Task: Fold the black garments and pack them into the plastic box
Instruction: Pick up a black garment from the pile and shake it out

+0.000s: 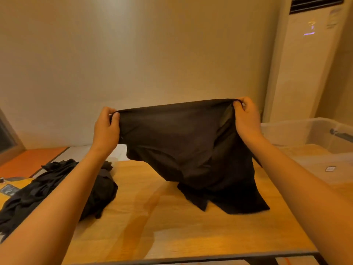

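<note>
the left hand [107,129] and right hand [246,119] each pinch a top corner of the black garment [177,142], stretched between them. its lower end trails on the worktop [152,217] below the right hand. a loose pinch could let a corner slip, and the trailing hem may bunch when it is laid down. the left forearm crosses over the pile of black garments [34,190] and could drag it. bare worktop lies below and between the hands, with its near edge under the forearms. the plastic box [298,134] sits open just outside the right forearm.
</note>
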A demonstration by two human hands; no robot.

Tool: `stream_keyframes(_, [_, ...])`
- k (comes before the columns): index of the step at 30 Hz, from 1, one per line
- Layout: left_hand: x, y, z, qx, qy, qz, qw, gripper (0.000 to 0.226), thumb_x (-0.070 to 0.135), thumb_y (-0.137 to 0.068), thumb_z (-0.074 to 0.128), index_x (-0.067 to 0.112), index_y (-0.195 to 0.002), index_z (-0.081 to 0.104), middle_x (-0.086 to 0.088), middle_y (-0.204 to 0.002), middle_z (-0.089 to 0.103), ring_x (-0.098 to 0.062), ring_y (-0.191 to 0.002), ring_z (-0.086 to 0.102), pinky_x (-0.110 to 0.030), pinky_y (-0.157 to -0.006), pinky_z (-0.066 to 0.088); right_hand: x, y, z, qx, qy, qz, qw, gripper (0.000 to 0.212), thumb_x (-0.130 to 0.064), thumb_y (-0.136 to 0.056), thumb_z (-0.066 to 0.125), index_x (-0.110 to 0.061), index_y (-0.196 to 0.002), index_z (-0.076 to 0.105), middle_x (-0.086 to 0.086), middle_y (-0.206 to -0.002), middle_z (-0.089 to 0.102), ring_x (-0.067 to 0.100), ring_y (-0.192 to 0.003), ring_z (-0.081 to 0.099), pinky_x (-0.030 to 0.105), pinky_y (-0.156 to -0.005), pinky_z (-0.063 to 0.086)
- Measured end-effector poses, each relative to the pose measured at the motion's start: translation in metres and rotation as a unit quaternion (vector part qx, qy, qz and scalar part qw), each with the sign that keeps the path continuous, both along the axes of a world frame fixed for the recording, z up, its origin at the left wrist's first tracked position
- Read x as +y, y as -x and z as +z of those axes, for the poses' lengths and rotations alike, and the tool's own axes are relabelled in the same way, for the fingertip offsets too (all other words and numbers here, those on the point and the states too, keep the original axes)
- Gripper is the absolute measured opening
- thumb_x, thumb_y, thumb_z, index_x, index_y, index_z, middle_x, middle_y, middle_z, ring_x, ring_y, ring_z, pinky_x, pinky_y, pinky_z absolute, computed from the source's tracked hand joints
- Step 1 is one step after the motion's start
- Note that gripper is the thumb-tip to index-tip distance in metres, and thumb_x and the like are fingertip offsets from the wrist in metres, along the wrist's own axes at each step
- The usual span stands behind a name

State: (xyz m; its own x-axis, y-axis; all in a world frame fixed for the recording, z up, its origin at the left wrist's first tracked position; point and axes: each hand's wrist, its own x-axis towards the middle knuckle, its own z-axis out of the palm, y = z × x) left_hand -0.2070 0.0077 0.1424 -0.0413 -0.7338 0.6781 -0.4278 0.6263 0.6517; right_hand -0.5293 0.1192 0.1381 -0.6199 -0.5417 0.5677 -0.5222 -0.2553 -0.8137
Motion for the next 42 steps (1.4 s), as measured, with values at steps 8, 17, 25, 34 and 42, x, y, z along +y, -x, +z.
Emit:
stream_keyframes(8, [-0.026,0.019,-0.08,-0.285,-0.31,-0.021,0.907,0.031,0.027,-0.099,0.05,0.011,-0.125,0.045,-0.02,-0.126,0.054,-0.034,-0.106,0.055,-0.043,-0.089,0.047,-0.013,0.015,-0.078,0.09,-0.406,0.041,0.909,0.035,-0.019,-0.098,0.048,-0.006,-0.13,0.044,0.018,-0.126,0.052,0.034,-0.113,0.051,0.038,-0.087,0.043])
stream_keyframes(17, [0.003,-0.001,-0.146,-0.395,-0.309,-0.198,0.842,0.054,0.017,-0.087,0.068,0.032,-0.133,0.045,0.011,-0.142,0.041,-0.011,-0.132,0.036,-0.026,-0.105,0.031,0.039,-0.064,-0.13,0.296,-0.413,0.287,0.812,0.038,-0.047,-0.083,0.068,-0.029,-0.116,0.062,-0.011,-0.123,0.056,0.007,-0.119,0.046,0.03,-0.104,0.038])
stream_keyframes(25, [0.0,-0.015,-0.171,-0.326,-0.274,-0.162,0.89,0.021,0.006,-0.085,0.069,0.022,-0.098,0.064,0.007,-0.114,0.061,-0.01,-0.11,0.054,-0.024,-0.092,0.043,0.05,-0.065,-0.163,0.327,-0.386,0.349,0.788,0.036,-0.044,-0.083,0.069,-0.032,-0.113,0.053,-0.012,-0.153,0.029,0.004,-0.144,0.002,0.028,-0.115,0.001])
stream_keyframes(34, [-0.011,-0.028,-0.127,-0.434,-0.192,-0.098,0.875,0.022,0.005,-0.081,0.072,0.026,-0.078,0.065,0.006,-0.085,0.065,-0.014,-0.082,0.061,-0.028,-0.078,0.053,0.037,-0.057,-0.123,0.191,-0.312,0.276,0.889,0.016,-0.03,-0.097,0.051,-0.026,-0.092,0.066,-0.009,-0.1,0.064,0.004,-0.094,0.056,0.022,-0.083,0.044])
stream_keyframes(42, [-0.007,-0.023,-0.063,-0.516,-0.083,-0.035,0.852,0.021,0.005,-0.082,0.067,0.023,-0.08,0.058,0.0,-0.082,0.062,-0.021,-0.079,0.059,-0.028,-0.067,0.047,0.037,-0.045,-0.052,0.072,-0.267,0.301,0.913,0.014,-0.02,-0.093,0.059,-0.012,-0.083,0.064,-0.004,-0.075,0.063,-0.002,-0.065,0.059,0.011,-0.06,0.044])
